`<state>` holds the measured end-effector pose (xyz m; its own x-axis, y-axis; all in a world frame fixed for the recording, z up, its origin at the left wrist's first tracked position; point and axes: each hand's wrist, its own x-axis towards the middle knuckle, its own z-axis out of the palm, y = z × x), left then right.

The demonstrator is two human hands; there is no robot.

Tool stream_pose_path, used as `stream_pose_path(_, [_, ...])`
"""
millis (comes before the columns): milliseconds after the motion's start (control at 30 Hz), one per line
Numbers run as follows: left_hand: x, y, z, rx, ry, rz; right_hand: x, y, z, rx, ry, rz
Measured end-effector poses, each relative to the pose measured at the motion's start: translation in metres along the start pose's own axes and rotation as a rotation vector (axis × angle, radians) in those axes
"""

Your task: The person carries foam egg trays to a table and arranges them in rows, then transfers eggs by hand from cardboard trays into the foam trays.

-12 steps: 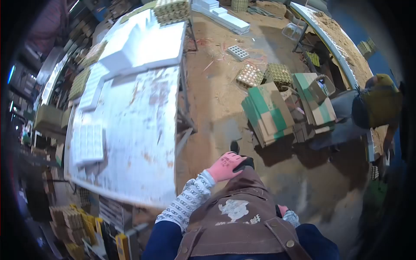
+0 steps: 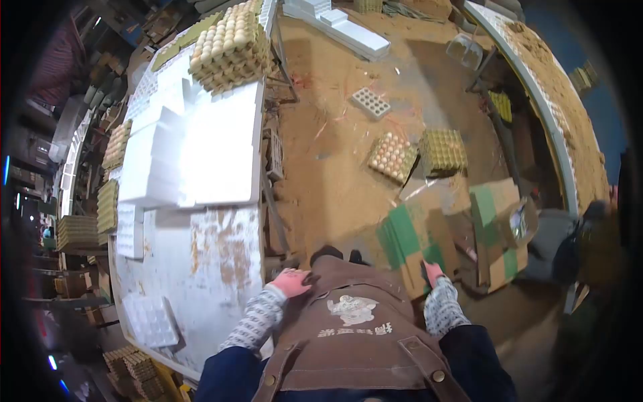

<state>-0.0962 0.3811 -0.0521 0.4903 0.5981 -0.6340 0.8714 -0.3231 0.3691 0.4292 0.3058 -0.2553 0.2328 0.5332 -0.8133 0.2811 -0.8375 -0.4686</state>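
My left hand [image 2: 291,282], in a pink glove with dark fingertips, is beside the left edge of my brown apron [image 2: 355,348]. Its fingers are bent, and whether they hold anything is hard to make out. On the other side, my right hand [image 2: 432,273] hangs over the green-striped flattened cardboard boxes [image 2: 414,231]; its fingers are small and mostly hidden. To my left is a worn white table [image 2: 228,268] bearing a white foam tray [image 2: 151,320] and large white foam blocks [image 2: 151,161].
Stacked egg trays [image 2: 231,40] stand on the table's far end. On the floor ahead are a tray of eggs [image 2: 392,157], stacked empty trays [image 2: 443,151] and a white holed tray [image 2: 371,102]. A person [image 2: 589,248] is at the right beside more cardboard [image 2: 494,228].
The view has shifted forward, with the cardboard now nearer. My left hand has moved left and lower, away from my knee. My right hand has come out from beside the apron.
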Motion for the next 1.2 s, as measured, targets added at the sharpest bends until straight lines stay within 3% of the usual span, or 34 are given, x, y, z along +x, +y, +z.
stream_pose_path(67, [0.029,-0.021,-0.061,-0.19,0.148,-0.002,0.075,-0.107,-0.013,-0.143,0.162,-0.664])
stream_pose_path(100, [0.043,-0.022,-0.097,-0.319,0.162,-0.009,0.088,-0.185,-0.018,-0.183,0.21,-0.744])
stream_pose_path(200, [0.098,-0.042,-0.143,-0.305,0.288,-0.009,0.103,-0.329,-0.029,0.193,0.09,-0.334])
stream_pose_path(300, [0.193,-0.07,-0.231,-0.274,0.378,0.094,0.19,-0.431,-0.036,0.238,0.082,-0.491])
stream_pose_path(333, [0.232,-0.083,-0.263,-0.251,0.392,0.129,0.21,-0.457,-0.039,0.246,0.099,-0.427])
stream_pose_path(433, [0.341,-0.103,-0.356,-0.153,0.359,0.191,0.238,-0.492,-0.048,0.209,0.216,0.045])
stream_pose_path(467, [0.366,-0.096,-0.403,-0.195,0.377,0.19,0.23,-0.5,-0.054,0.203,0.161,0.136])
stream_pose_path(500, [0.389,-0.087,-0.453,-0.27,0.367,0.239,0.218,-0.501,-0.068,0.241,-0.029,0.139])
stream_pose_path(633, [0.5,-0.083,-0.594,-0.386,0.447,0.385,0.245,-0.443,-0.08,0.411,0.012,0.237])
stream_pose_path(700, [0.569,-0.1,-0.636,-0.466,0.512,0.43,0.261,-0.488,-0.099,0.342,0.014,0.383])
stream_pose_path(800, [0.64,-0.133,-0.707,-0.463,0.5,0.338,0.339,-0.59,-0.134,0.173,-0.03,0.371])
stream_pose_path(900, [0.704,-0.198,-0.793,-0.405,0.36,0.179,0.457,-0.726,-0.189,-0.267,-0.104,0.106])
stream_pose_path(933, [0.708,-0.214,-0.812,-0.434,0.476,0.171,0.5,-0.775,-0.209,-0.56,-0.11,-0.083])
stream_pose_path(967, [0.715,-0.227,-0.838,-0.455,0.463,0.083,0.547,-0.836,-0.226,-0.77,-0.069,-0.245])
stream_pose_path(1000, [0.725,-0.24,-0.862,-0.569,0.55,0.091,0.597,-0.911,-0.24,-0.842,0.0,-0.356])
stream_pose_path(1033, [0.735,-0.254,-0.884,-0.679,0.646,0.096,0.647,-0.995,-0.251,-0.795,0.076,-0.425])
stream_pose_path(1067, [0.748,-0.27,-0.906,-0.725,0.675,0.068,0.674,-1.1,-0.258,-0.242,0.112,-0.256])
stream_pose_path(1100, [0.765,-0.286,-0.927,-0.77,0.704,0.039,0.648,-1.224,-0.259,-0.057,0.116,-0.342])
stream_pose_path(1133, [0.783,-0.301,-0.946,-0.792,0.75,-0.005,0.702,-1.288,-0.263,-0.102,0.165,-0.602])
stream_pose_path(1167, [0.804,-0.313,-0.969,-0.816,0.728,-0.047,0.712,-1.368,-0.263,0.021,0.063,-0.663])
stream_pose_path(1200, [0.822,-0.327,-0.99,-0.833,0.692,-0.088,0.708,-1.44,-0.264,-0.08,0.121,-0.639])
